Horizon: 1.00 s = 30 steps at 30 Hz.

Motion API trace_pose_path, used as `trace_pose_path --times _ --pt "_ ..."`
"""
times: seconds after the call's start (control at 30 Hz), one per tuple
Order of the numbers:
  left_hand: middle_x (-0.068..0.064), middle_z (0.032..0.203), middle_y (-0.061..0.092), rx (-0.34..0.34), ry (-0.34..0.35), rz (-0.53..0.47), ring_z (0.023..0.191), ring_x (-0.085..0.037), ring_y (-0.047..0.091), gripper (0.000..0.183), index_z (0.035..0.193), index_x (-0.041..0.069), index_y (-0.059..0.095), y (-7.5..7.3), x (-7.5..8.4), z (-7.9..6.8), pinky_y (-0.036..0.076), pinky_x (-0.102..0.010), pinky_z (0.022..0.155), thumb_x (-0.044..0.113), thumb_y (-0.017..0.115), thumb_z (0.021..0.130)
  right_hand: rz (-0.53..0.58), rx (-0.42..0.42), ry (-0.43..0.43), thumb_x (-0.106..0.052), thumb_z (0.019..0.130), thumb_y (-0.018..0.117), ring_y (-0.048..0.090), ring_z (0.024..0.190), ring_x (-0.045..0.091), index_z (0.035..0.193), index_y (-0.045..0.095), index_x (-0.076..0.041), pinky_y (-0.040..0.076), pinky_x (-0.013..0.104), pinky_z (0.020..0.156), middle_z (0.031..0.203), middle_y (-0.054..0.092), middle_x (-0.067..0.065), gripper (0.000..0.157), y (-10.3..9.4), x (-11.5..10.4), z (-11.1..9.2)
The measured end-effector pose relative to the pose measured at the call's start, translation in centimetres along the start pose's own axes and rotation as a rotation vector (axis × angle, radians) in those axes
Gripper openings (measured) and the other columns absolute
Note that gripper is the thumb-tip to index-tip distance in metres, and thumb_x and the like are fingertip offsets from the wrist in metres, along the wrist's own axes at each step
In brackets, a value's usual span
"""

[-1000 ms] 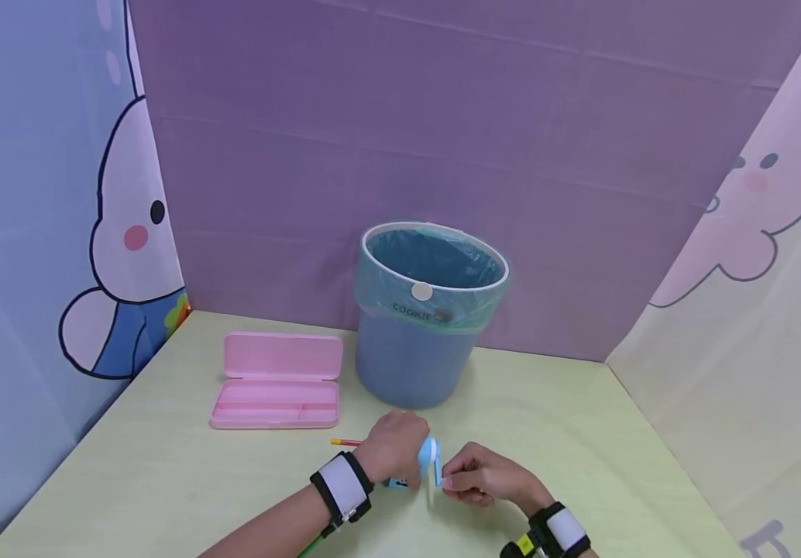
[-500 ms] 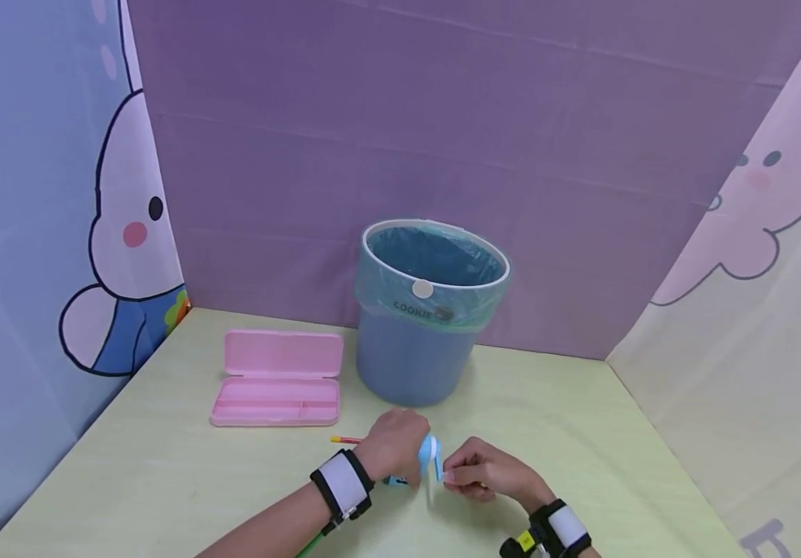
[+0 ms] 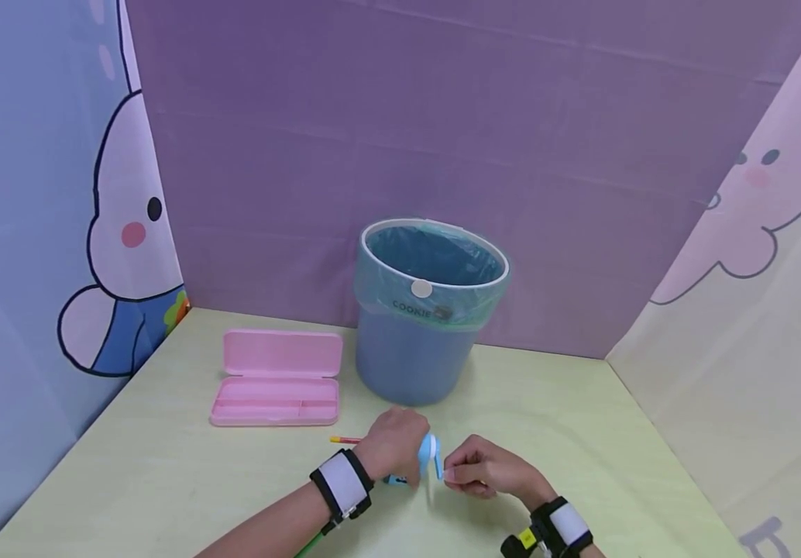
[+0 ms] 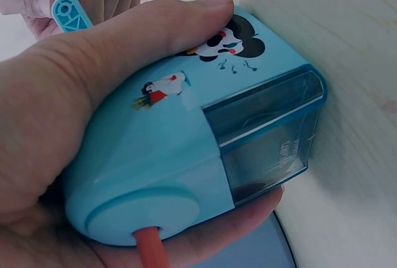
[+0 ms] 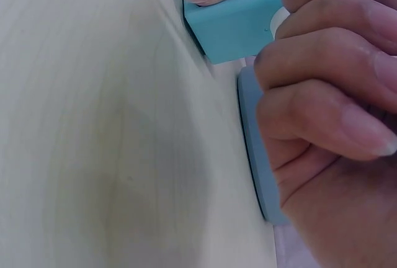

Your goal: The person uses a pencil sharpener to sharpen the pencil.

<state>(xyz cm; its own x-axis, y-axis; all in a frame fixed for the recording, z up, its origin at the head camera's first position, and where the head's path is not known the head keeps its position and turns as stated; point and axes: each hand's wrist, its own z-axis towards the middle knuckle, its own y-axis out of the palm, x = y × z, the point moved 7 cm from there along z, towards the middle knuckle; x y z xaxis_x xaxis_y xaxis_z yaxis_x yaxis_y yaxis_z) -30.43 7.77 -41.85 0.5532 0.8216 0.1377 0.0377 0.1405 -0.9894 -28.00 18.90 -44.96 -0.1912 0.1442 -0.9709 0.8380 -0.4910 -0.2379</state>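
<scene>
My left hand (image 3: 395, 443) grips a light blue crank pencil sharpener (image 4: 167, 150) on the table, thumb over its printed top and fingers below. A clear shavings drawer (image 4: 273, 138) shows on its side in the left wrist view. From the sharpener's round front a red pencil (image 4: 151, 249) sticks out, and its yellow end points left in the head view; the tip is hidden inside. To the right, my right hand (image 3: 491, 469) pinches the end of the blue crank handle (image 3: 438, 461) between thumb and curled fingers. In the right wrist view the hand hides that handle.
An open pink pencil case (image 3: 275, 401) with divided compartments lies left of the hands. Behind them stands a blue bin (image 3: 407, 360) with a green liner. A purple cloth (image 3: 442, 116) backs the pale table (image 3: 149, 480), with printed cloths at both sides.
Both hands stay almost in place, the left around the sharpener and the right at its crank handle. The right hand shifts only very slightly; the pencil keeps its place.
</scene>
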Motion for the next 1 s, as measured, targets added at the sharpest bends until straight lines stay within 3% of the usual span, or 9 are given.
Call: trace_pose_path --times 0.23,0.53,0.9,1.0 --pt "0.007 0.07 0.051 -0.025 -0.017 -0.032 0.068 -0.012 0.047 0.05 0.083 0.015 0.062 0.29 -0.1 -0.04 0.042 -0.026 0.065 0.039 0.095 0.054 -0.007 0.021 -0.027 -0.012 0.1 0.05 0.027 0.038 0.008 0.071 0.05 0.005 0.024 0.026 0.035 0.051 0.03 0.01 0.033 0.09 0.01 -0.06" --pt "0.007 0.065 0.05 0.008 0.009 -0.006 0.063 -0.012 0.046 0.047 0.076 0.015 0.06 -0.06 0.0 0.03 0.041 -0.025 0.059 0.038 0.094 0.054 -0.019 0.039 -0.041 -0.012 0.101 0.049 0.027 0.038 0.009 0.071 0.05 0.003 0.023 0.027 0.035 0.051 0.028 0.009 0.033 -0.35 -0.69 -0.09" --pt "0.007 0.069 0.051 -0.017 -0.008 -0.025 0.066 -0.012 0.047 0.048 0.081 0.015 0.061 0.03 -0.06 -0.11 0.042 -0.026 0.063 0.036 0.095 0.054 -0.012 0.05 -0.034 -0.013 0.1 0.051 0.028 0.039 0.007 0.073 0.051 0.003 0.022 0.026 0.035 0.051 0.03 0.005 0.032 -0.25 -0.54 -0.21" --pt "0.007 0.067 0.05 0.009 0.012 0.007 0.064 -0.011 0.046 0.047 0.078 0.015 0.06 -0.2 0.15 -0.2 0.042 -0.026 0.061 0.036 0.094 0.054 -0.013 0.051 -0.042 -0.013 0.101 0.05 0.027 0.039 0.008 0.072 0.05 0.003 0.021 0.027 0.035 0.051 0.029 0.006 0.033 -0.24 -0.67 -0.28"
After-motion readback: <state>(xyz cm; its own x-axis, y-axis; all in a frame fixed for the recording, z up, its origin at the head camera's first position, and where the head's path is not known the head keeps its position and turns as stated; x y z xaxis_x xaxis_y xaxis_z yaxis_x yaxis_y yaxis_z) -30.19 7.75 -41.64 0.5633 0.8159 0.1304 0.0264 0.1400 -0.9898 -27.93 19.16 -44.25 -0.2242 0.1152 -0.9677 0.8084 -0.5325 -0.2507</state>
